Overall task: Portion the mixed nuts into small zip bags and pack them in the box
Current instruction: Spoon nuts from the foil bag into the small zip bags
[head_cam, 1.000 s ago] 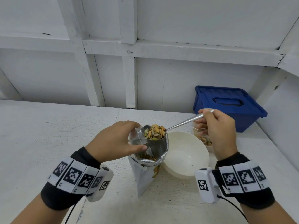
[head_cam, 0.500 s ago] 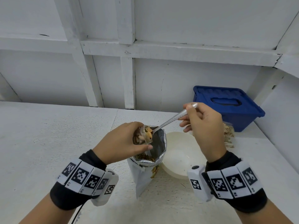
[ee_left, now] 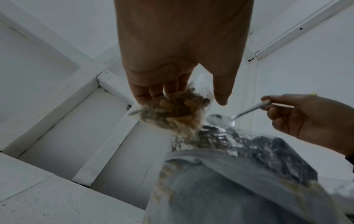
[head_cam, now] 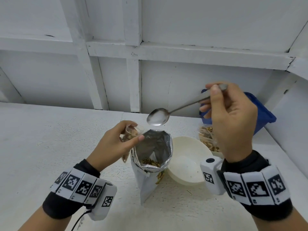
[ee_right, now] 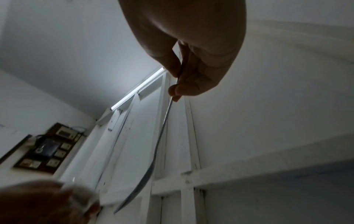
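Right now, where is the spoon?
In the head view the spoon is right of centre, held by the right hand, its empty bowl above the foil bag.

A white, rough-painted table carries everything. Near its centre stands an open foil pouch; touching it at three o'clock sits a white bowl. At two o'clock lie what seem clear filled bags, beyond them a blue box.
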A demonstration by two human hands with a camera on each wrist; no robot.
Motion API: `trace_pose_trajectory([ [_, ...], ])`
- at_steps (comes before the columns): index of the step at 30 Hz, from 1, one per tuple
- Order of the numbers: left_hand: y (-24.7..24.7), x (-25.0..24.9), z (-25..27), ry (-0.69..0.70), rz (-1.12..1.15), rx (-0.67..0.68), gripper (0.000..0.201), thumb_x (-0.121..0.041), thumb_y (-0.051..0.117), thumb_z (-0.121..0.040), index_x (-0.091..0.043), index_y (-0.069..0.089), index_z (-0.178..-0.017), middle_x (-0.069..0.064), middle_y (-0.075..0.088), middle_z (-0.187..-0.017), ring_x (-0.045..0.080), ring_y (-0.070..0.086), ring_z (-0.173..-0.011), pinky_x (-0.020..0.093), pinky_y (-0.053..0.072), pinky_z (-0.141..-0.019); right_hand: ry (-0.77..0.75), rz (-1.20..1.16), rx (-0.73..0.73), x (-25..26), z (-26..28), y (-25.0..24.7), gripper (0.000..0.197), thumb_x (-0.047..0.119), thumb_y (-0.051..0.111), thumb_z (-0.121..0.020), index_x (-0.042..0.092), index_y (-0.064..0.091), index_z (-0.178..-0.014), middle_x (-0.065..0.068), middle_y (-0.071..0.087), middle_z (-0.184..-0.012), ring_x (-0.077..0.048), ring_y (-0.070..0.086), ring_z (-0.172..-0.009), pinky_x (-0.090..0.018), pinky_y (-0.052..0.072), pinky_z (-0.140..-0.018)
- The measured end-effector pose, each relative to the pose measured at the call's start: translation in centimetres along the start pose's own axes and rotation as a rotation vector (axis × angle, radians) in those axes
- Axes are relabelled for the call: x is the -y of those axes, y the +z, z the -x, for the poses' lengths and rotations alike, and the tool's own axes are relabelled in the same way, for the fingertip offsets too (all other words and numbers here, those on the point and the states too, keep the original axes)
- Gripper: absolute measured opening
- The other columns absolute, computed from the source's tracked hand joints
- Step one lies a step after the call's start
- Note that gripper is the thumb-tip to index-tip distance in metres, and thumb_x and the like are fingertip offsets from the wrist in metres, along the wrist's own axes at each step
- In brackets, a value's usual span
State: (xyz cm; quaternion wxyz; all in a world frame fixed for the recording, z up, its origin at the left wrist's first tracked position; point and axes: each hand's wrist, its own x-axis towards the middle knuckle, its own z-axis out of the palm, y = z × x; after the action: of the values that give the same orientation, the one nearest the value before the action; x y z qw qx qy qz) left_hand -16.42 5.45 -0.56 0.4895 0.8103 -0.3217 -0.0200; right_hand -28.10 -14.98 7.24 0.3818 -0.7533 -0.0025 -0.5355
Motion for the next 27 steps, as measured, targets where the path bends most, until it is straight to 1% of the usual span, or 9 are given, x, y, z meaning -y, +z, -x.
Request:
trace_pose_trajectory([
  [3, -0.4, 0.7, 0.0, -0.024, -0.01, -0.003, 0.039, -0.059, 0.063, -0.067, -0.037, 0.054, -0.098, -0.012, 0.065, -0.087, -0.002, 0.058, -0.081, 0.008, 0.044, -0.062, 0.058, 0.063, 0.082, -1.5, 1.2, 0.6, 0.018, 0.024, 0.045, -0.094, 0.014, 0.06, -0.097, 0.017, 0.058, -0.071, 0.003, 0.061, -0.062, -0.008, 0.045, -0.054],
  [6, -0.3, 0.7, 0.0, -0.042, -0.049, 0.066, 0.04, -0.065, 0.065, -0.069, -0.04, 0.052, -0.097, -0.014, 0.064, -0.085, -0.005, 0.057, -0.079, 0.007, 0.042, -0.061, 0.086, 0.136, 0.317, -3.1, 3.5, 1.9, 0.027, 0.03, 0.044, -0.092, 0.013, 0.064, -0.1, 0.018, 0.059, -0.072, 0.0, 0.062, -0.071, -0.007, 0.044, -0.052],
  [9, 0.0, 0.7, -0.1, -0.046, -0.075, 0.104, 0.042, -0.058, 0.059, -0.066, -0.035, 0.054, -0.101, -0.013, 0.064, -0.086, -0.004, 0.057, -0.08, 0.008, 0.041, -0.063, 0.056, 0.208, 0.549, -4.4, 5.8, 3.2, 0.034, 0.038, 0.04, -0.091, 0.019, 0.066, -0.102, 0.003, 0.068, -0.076, -0.012, 0.06, -0.065, -0.022, 0.049, -0.056],
  [11, 0.0, 0.7, -0.2, -0.048, -0.076, 0.105, 0.046, -0.058, 0.058, -0.064, -0.034, 0.055, -0.102, -0.013, 0.065, -0.087, -0.004, 0.057, -0.08, 0.009, 0.041, -0.064, 0.038, 0.297, 0.643, -5.0, 7.0, 3.8, 0.035, 0.039, 0.037, -0.09, 0.024, 0.066, -0.103, 0.0, 0.062, -0.069, -0.016, 0.055, -0.061, -0.028, 0.045, -0.052],
  [13, 0.0, 0.7, -0.2, -0.046, -0.064, 0.11, 0.049, -0.063, 0.062, -0.065, -0.033, 0.055, -0.103, -0.012, 0.065, -0.086, -0.004, 0.057, -0.079, 0.007, 0.041, -0.064, -0.007, 0.383, 0.671, -5.3, 7.7, 4.1, 0.039, 0.042, 0.034, -0.088, 0.026, 0.067, -0.101, 0.002, 0.05, -0.063, -0.019, 0.052, -0.057, -0.02, 0.033, -0.047],
  [15, 0.0, 0.8, -0.2, -0.039, -0.069, 0.116, 0.052, -0.072, 0.062, -0.063, -0.036, 0.055, -0.1, -0.012, 0.065, -0.085, -0.004, 0.057, -0.078, 0.008, 0.042, -0.064, -0.036, 0.423, 0.693, -5.0, 7.9, 4.2, 0.04, 0.042, 0.032, -0.088, 0.026, 0.067, -0.099, 0.0, 0.049, -0.063, -0.02, 0.051, -0.055, -0.014, 0.027, -0.047],
  [19, 0.2, 0.9, -0.4, -0.045, -0.082, 0.131, 0.051, -0.072, 0.052, -0.056, -0.04, 0.053, -0.096, -0.012, 0.065, -0.086, -0.001, 0.057, -0.078, 0.014, 0.046, -0.068, 0.077, 0.414, 0.776, -5.0, 7.6, 4.0, 0.037, 0.039, 0.034, -0.091, 0.025, 0.065, -0.103, -0.003, 0.058, -0.076, -0.018, 0.05, -0.069, -0.013, 0.028, -0.054],
  [23, 0.4, 0.7, -0.4, -0.049, -0.081, 0.148, 0.052, -0.072, 0.052, -0.056, -0.041, 0.053, -0.097, -0.013, 0.065, -0.088, -0.003, 0.057, -0.079, 0.014, 0.046, -0.069, 0.215, 0.35, 0.756, -5.0, 7.3, 4.0, 0.025, 0.027, 0.044, -0.096, 0.018, 0.066, -0.098, -0.004, 0.066, -0.08, -0.018, 0.056, -0.074, -0.025, 0.04, -0.063],
  [27, 0.4, 0.5, -0.4, -0.044, -0.09, 0.149, 0.061, -0.073, 0.052, -0.055, -0.036, 0.053, -0.104, -0.015, 0.064, -0.089, -0.005, 0.057, -0.08, 0.009, 0.044, -0.065, 0.375, 0.239, 0.678, -4.8, 6.8, 3.8, 0.019, 0.021, 0.049, -0.095, 0.016, 0.067, -0.091, 0.001, 0.068, -0.072, -0.012, 0.061, -0.069, -0.014, 0.041, -0.061],
])
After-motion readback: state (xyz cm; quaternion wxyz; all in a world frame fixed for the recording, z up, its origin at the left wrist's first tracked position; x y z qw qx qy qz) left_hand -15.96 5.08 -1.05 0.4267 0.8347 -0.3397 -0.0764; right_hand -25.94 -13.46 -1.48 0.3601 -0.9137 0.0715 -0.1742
